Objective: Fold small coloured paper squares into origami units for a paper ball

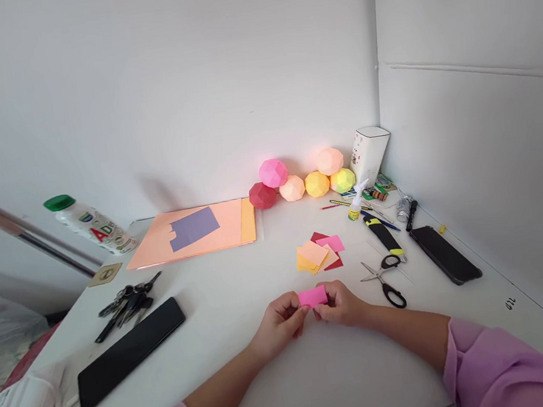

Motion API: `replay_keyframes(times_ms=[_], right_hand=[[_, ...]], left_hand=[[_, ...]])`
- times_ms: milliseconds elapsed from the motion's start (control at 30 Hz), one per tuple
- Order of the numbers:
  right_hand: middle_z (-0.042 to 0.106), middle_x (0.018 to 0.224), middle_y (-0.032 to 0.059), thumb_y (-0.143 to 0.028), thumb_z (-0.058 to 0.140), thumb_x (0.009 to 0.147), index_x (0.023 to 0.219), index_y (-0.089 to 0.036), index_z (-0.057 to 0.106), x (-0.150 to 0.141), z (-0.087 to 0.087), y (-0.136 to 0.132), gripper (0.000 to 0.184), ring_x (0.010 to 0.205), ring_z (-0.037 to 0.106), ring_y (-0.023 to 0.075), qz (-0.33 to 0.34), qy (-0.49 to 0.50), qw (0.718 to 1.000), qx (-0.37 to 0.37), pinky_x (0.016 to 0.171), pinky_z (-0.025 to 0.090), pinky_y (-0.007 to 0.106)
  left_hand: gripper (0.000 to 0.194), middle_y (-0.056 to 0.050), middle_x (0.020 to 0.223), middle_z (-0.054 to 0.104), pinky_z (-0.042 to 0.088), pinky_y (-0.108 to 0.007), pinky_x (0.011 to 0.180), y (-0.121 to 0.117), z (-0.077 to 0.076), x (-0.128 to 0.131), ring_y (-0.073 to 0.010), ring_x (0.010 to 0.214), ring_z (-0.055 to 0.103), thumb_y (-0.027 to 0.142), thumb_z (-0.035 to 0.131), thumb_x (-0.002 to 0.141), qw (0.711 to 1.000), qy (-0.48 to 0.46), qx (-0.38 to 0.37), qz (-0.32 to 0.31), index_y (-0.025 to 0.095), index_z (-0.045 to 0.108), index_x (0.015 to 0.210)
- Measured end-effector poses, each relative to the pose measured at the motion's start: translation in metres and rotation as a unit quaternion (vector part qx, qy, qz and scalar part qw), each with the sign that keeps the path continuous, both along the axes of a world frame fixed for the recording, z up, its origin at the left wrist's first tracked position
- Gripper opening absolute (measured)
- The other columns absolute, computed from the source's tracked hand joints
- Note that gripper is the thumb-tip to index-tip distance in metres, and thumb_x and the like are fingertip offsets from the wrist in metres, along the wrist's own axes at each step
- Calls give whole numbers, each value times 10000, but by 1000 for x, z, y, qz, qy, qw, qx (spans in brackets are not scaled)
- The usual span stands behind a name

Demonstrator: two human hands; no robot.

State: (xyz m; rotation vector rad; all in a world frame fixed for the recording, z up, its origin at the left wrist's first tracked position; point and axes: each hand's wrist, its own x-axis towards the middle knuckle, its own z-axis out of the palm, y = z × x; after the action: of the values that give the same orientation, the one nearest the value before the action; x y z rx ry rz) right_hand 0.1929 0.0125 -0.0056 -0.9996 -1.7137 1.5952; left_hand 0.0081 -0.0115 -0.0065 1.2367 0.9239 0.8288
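Note:
Between my two hands is a small pink piece of paper [312,296], held a little in front of me over the white table. My left hand [282,321] pinches its left edge, the thumb at the lower corner. On the opposite edge, my right hand [340,304] grips it the same way. Just beyond lies a loose pile of small paper pieces [315,253] in orange, peach, pink and red. Black-handled scissors [381,277] rest with blades apart to the right of my right hand.
Faceted paper balls [292,188] line the wall. A glue bottle [354,205], a utility knife [384,236] and a black phone [445,254] sit right. Leftward are coloured sheets [196,241], keys [131,304], a black phone-like slab [131,352] and a white bottle [93,228].

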Motion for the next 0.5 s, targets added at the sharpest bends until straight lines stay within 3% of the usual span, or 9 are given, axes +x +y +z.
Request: replay_keyframes(times_ms=[133, 300, 400, 500], right_hand=[[561, 588, -17, -133, 528, 675, 723, -149, 522, 3, -1, 3, 50, 505, 492, 98, 4, 56, 998, -19, 500, 405, 229], [561, 580, -21, -192, 495, 768, 686, -183, 409, 7, -4, 6, 119, 478, 487, 90, -25, 131, 991, -27, 490, 380, 224], [583, 643, -14, -286, 509, 833, 776, -189, 406, 5, -3, 6, 153, 507, 503, 93, -23, 134, 990, -33, 499, 391, 224], [572, 692, -7, -363, 611, 795, 863, -174, 462, 2, -1, 4, 250, 571, 517, 105, -5, 92, 995, -33, 515, 426, 228]], left_hand=[[352, 71, 448, 447, 298, -212, 474, 3, -2, -4, -68, 408, 378, 462, 606, 779, 999, -36, -15, 9, 181, 447, 639], [380, 75, 405, 456, 245, -206, 442, 7, -6, -5, -55, 359, 342, 450, 634, 755, 996, -68, -47, 41, 187, 404, 606], [389, 84, 413, 438, 238, -202, 424, 7, -7, -4, -52, 351, 348, 457, 644, 743, 995, -78, -48, 41, 188, 398, 608], [412, 91, 433, 423, 244, -197, 412, 6, -6, -3, -49, 350, 360, 483, 656, 721, 996, -66, -44, 36, 189, 390, 610]])
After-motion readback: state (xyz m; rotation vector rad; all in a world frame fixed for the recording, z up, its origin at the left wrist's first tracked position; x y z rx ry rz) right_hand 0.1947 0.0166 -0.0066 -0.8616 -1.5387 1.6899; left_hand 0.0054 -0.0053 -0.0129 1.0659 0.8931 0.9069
